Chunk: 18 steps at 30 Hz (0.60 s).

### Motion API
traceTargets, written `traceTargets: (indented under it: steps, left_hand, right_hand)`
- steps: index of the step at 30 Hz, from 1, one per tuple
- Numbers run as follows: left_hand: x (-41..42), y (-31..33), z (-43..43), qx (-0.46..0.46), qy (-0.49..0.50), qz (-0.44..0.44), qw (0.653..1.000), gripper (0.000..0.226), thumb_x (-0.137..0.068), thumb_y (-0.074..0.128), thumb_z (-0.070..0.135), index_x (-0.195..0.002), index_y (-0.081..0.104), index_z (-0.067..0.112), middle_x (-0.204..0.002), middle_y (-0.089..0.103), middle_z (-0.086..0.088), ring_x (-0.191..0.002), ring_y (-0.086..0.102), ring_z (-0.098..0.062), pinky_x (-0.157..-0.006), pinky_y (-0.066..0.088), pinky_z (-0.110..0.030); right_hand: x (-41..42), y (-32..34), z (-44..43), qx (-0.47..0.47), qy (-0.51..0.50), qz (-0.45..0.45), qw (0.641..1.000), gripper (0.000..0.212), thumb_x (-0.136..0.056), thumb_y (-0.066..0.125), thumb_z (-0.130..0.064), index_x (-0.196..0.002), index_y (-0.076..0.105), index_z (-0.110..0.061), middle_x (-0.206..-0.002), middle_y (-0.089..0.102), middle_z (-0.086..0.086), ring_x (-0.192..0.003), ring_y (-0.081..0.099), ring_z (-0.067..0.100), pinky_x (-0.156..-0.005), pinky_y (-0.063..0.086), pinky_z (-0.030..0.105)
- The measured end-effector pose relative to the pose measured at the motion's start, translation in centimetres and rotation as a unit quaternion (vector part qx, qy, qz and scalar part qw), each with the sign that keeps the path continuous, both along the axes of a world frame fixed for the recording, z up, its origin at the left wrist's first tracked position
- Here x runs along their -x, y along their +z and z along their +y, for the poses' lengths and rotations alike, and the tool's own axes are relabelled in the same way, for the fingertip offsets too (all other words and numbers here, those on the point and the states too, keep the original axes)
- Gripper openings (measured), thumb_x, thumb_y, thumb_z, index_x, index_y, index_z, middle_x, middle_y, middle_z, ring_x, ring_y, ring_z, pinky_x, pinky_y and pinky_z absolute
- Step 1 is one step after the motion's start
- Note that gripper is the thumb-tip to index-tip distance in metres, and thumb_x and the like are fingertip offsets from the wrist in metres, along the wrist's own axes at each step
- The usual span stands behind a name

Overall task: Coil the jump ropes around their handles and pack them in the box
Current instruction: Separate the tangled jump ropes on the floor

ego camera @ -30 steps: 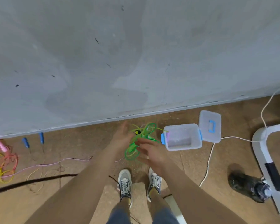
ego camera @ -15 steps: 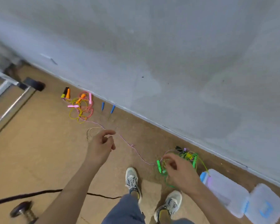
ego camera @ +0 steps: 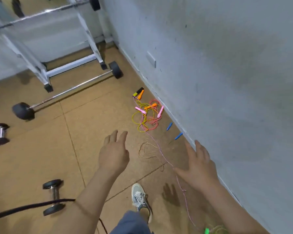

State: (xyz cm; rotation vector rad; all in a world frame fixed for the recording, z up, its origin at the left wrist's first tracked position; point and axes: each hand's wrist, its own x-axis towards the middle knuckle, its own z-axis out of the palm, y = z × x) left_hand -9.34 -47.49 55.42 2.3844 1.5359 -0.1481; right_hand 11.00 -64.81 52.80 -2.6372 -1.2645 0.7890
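Wall (ego camera: pixel 227 81) runs along the outer side of the right hand (ego camera: pixel 199 164). One barbell (ego camera: pixel 71 88) on the floor far ahead of the left hand (ego camera: pixel 114 154); one dumbbell (ego camera: pixel 54 196) beside that forearm, another (ego camera: pixel 0 134) well out to its left. Both hands empty, fingers spread, touching nothing. Rope tangle (ego camera: pixel 146 117) ahead, beyond the fingertips; box not in view. Handles: two pink handles (ego camera: pixel 140 110), two orange handles (ego camera: pixel 150 106), two blue handles (ego camera: pixel 169 126), one yellow-black handle (ego camera: pixel 137 92), one green handle (ego camera: pixel 206 231) back by the right forearm. Advice: lift one matched pair together, draw its cord free, then wind.
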Motion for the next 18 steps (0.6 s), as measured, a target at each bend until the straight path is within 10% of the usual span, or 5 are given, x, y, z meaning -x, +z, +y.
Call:
traceTargets:
  steps: [7, 12, 18]
  left_hand:
    - [-0.6, -7.3, 17.5, 0.097, -0.008, -0.005, 0.995, 0.053, -0.090, 0.043, 0.018, -0.142, 0.038, 0.020, -0.138, 0.048, -0.008, -0.123, 0.045, -0.029, -0.098, 0.041, -0.037]
    - [-3.7, -14.1, 28.5, 0.102, -0.061, 0.043, 0.992, 0.060, -0.092, 0.043, 0.023, -0.148, 0.024, 0.027, -0.155, 0.024, -0.011, -0.138, 0.025, -0.033, -0.108, 0.034, -0.042]
    - [-8.4, -31.9, 43.0, 0.144, -0.125, 0.108, 0.976, 0.066, -0.092, 0.048, 0.027, -0.150, 0.016, 0.030, -0.158, 0.014, -0.010, -0.141, 0.019, -0.033, -0.111, 0.030, -0.040]
  right_hand:
    - [-1.5, -7.9, 20.9, 0.024, -0.198, 0.218, 0.955, 0.082, -0.083, 0.057, -0.056, -0.152, 0.017, -0.034, -0.152, 0.036, 0.003, -0.131, 0.045, 0.027, -0.106, 0.041, 0.044]
    - [-4.3, -16.3, 31.3, 0.056, -0.168, 0.203, 0.963, 0.102, -0.063, 0.050, -0.083, -0.147, 0.019, -0.036, -0.134, 0.053, 0.006, -0.102, 0.052, 0.019, -0.088, 0.045, 0.041]
    - [-8.3, -33.0, 46.5, 0.051, -0.162, 0.146, 0.975, 0.106, -0.068, 0.063, -0.074, -0.148, 0.024, -0.017, -0.135, 0.046, 0.012, -0.124, 0.047, 0.035, -0.101, 0.043, 0.046]
